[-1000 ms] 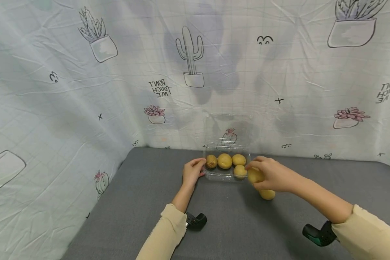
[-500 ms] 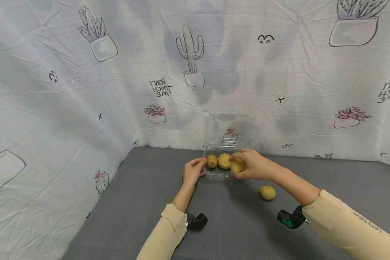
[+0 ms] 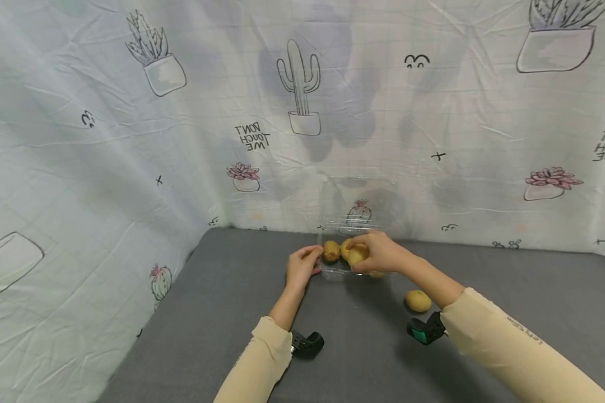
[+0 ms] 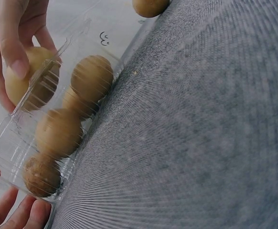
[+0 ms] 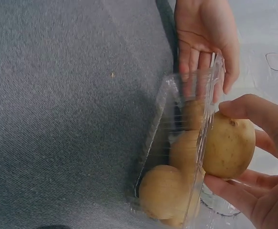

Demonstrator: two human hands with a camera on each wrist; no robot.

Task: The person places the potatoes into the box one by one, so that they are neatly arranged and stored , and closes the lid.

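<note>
A clear plastic clamshell box (image 3: pixel 335 276) stands at the back of the table, its lid raised against the cloth. My left hand (image 3: pixel 301 268) pinches the box's left wall, thumb at the rim and fingers outside. Several potatoes lie inside, among them a brownish potato (image 4: pixel 41 175) at the left end and a paler potato (image 5: pixel 164 192) at the right. My right hand (image 3: pixel 381 251) grips another potato (image 5: pixel 229 145) between thumb and fingers, at rim height over the box. In the head view this hand hides part of the contents.
One loose potato (image 3: pixel 417 301) lies on the grey table (image 3: pixel 363 352), to the right and in front of the box. A printed white cloth (image 3: pixel 191 134) hangs behind and at the left. Black wrist devices (image 3: pixel 307 345) sit under both forearms.
The right hand has carried its potato leftward from beside the box's right edge to over its middle. The left hand keeps its hold on the box.
</note>
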